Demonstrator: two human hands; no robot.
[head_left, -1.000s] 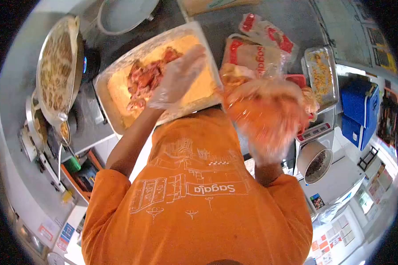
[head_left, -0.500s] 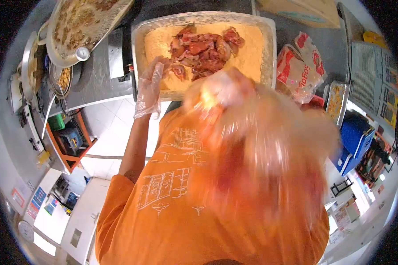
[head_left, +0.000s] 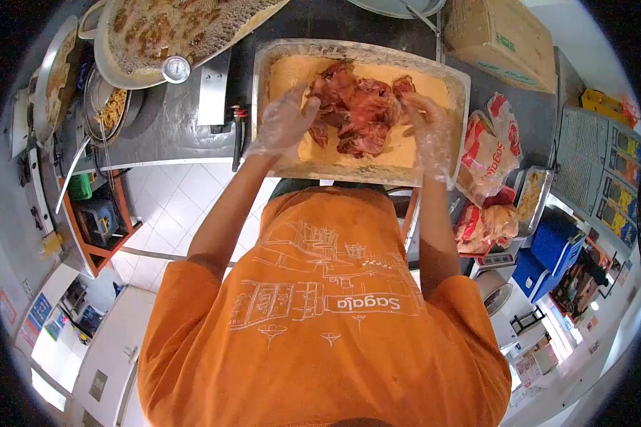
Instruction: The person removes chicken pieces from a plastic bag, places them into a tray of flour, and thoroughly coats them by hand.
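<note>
A pale rectangular tray holds orange-tan powder, with a heap of dark red raw meat pieces lying in the middle. My left hand, in a clear plastic glove, is over the tray's left side, thumb and fingers apart, fingertips right at the meat's edge. On the other side, my right hand, gloved the same way, reaches over the rim with its fingers stretched toward the right end of the heap. Neither hand has lifted meat in it.
Upper left, a large pan of bubbling oil carries a dial thermometer. A strainer pot stands beside it. Right of the tray lie a printed plastic bag and a filled bag on a scale. A cardboard box stands behind.
The blurred bag of meat in front of my shirt has gone; a filled bag now lies at the right. My right hand has come to the tray, and the heap's pieces have shifted.
</note>
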